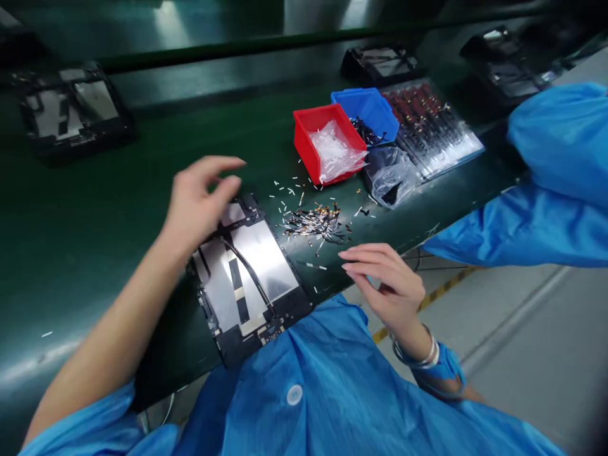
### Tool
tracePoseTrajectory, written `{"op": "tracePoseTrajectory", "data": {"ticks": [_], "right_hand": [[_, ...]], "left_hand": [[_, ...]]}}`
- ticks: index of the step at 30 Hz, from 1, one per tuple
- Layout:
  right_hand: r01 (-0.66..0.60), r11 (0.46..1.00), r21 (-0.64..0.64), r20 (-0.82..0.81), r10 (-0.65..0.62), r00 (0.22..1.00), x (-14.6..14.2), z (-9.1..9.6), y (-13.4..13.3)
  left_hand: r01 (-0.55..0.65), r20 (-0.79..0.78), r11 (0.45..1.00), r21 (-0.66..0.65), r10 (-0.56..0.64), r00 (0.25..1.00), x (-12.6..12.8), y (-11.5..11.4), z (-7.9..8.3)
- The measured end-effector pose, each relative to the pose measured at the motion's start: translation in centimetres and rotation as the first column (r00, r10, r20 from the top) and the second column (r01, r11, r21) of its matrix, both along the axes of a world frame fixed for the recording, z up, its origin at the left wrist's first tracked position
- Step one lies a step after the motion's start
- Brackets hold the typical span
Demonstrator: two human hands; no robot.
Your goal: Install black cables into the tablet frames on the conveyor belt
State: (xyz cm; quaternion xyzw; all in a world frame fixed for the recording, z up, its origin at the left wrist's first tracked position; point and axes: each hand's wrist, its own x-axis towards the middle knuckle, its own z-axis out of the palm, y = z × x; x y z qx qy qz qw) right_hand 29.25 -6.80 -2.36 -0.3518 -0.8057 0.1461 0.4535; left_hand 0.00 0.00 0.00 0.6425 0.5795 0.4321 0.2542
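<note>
**Empty-handed over a tablet panel (pixel 244 278)**

My left hand (pixel 202 202) is raised and open, holding nothing, its fingers just above the panel's far corner; I cannot tell if they touch. My right hand (pixel 384 285) hangs loosely curled, grasping nothing. The panel lies at 11 o'clock on the green conveyor belt (pixel 95 253). At 12 o'clock sits a heap of small flex strips (pixel 313 223); beyond, toward 1 o'clock, are a red bin (pixel 330 142) and a blue bin (pixel 365 111).

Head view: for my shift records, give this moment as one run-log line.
left hand: open, over tablet frame | right hand: empty, beside flex-cable pile | red bin: holds clear plastic
</note>
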Motion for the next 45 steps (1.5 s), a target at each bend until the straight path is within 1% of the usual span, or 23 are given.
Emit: {"op": "tracePoseTrajectory", "data": {"ticks": [1,2,3,4,5,6,7,8,10,12,15,18,20,21,25,26,28,30,35,39,41,43,45], "right_hand": [[-0.042,0.999,0.025,-0.016,0.043,0.999,-0.3,0.7,1.0],[-0.088,0.995,0.055,-0.018,0.090,0.996,-0.7,1.3,2.0],[-0.130,0.988,0.090,-0.009,0.131,0.991,-1.0,1.8,3.0],[-0.157,0.979,0.127,0.007,0.158,0.987,-1.3,2.2,4.0],[-0.172,0.971,0.167,0.026,0.170,0.985,-1.7,2.5,4.9],[-0.175,0.963,0.207,0.046,0.169,0.985,-2.0,2.7,5.6],[-0.161,0.956,0.247,0.064,0.150,0.987,-2.3,2.8,6.3],[-0.128,0.950,0.284,0.079,0.110,0.991,-2.6,3.0,6.7],[-0.029,0.936,0.352,0.094,-0.005,0.996,-3.4,3.3,7.1],[0.050,0.908,0.415,0.099,-0.100,0.990,-4.4,3.7,7.0],[0.054,0.874,0.483,0.142,-0.140,0.980,-6.0,4.0,6.6],[0.027,0.852,0.523,0.238,-0.177,0.955,-6.9,4.1,6.9],[-0.010,0.843,0.537,0.290,-0.174,0.941,-7.0,4.0,7.5],[-0.031,0.839,0.543,0.303,-0.161,0.939,-7.0,3.9,7.8],[-0.073,0.810,0.583,0.273,-0.111,0.956,-6.8,3.5,8.6],[-0.068,0.816,0.574,0.256,-0.100,0.961,-6.9,3.4,8.6],[-0.049,0.854,0.517,0.212,-0.072,0.975,-7.2,3.4,8.4],[-0.027,0.890,0.455,0.161,-0.052,0.986,-7.6,3.4,8.1],[-0.012,0.917,0.399,0.121,-0.040,0.992,-8.2,3.5,7.8],[-0.099,0.970,0.221,0.096,0.079,0.992,-8.1,3.9,8.0],[-0.148,0.979,0.141,0.101,0.135,0.986,-8.2,4.1,8.1],[-0.187,0.977,0.104,0.115,0.175,0.978,-8.1,4.3,8.2],[-0.202,0.973,0.114,0.135,0.187,0.973,-7.9,4.3,8.9]], "left_hand": [[0.167,0.085,0.978,-0.127,-0.157,0.984,1.8,-0.7,0.5],[0.334,0.194,0.916,-0.220,-0.295,0.936,3.3,-1.4,0.8],[0.477,0.312,0.829,-0.294,-0.388,0.867,4.5,-2.1,1.0],[0.593,0.428,0.728,-0.343,-0.441,0.789,5.3,-2.6,1.1],[0.665,0.525,0.650,-0.368,-0.445,0.726,5.8,-3.1,1.0],[0.697,0.595,0.608,-0.381,-0.415,0.688,6.1,-3.4,0.9],[0.694,0.637,0.607,-0.387,-0.368,0.677,6.2,-3.6,0.7],[0.660,0.654,0.643,-0.387,-0.313,0.689,6.1,-3.6,0.5],[0.542,0.637,0.751,-0.377,-0.215,0.740,5.8,-3.5,0.1],[0.443,0.606,0.823,-0.355,-0.158,0.779,5.6,-3.4,-0.1],[0.369,0.542,0.870,-0.326,-0.147,0.827,5.5,-3.4,-0.1],[0.309,0.421,0.907,-0.287,-0.170,0.891,5.5,-3.7,0.3],[0.309,0.399,0.910,-0.277,-0.184,0.899,5.5,-3.8,0.5],[0.335,0.432,0.898,-0.284,-0.192,0.881,5.5,-3.8,0.6],[0.466,0.684,0.820,-0.333,-0.131,0.718,5.3,-3.6,0.3],[0.474,0.717,0.813,-0.338,-0.104,0.690,5.2,-3.5,0.2],[0.443,0.733,0.833,-0.332,-0.068,0.677,5.2,-3.3,-0.1],[0.390,0.719,0.869,-0.306,-0.057,0.693,5.2,-3.3,-0.2],[0.298,0.628,0.924,-0.240,-0.086,0.773,5.4,-3.6,0.2],[0.262,0.499,0.935,-0.238,-0.113,0.859,5.3,-3.6,0.4],[0.246,0.405,0.943,-0.226,-0.139,0.904,5.1,-3.5,0.3],[0.224,0.311,0.953,-0.205,-0.153,0.938,4.9,-3.5,0.3],[0.213,0.262,0.954,-0.210,-0.155,0.953,4.7,-3.4,0.2]]}}
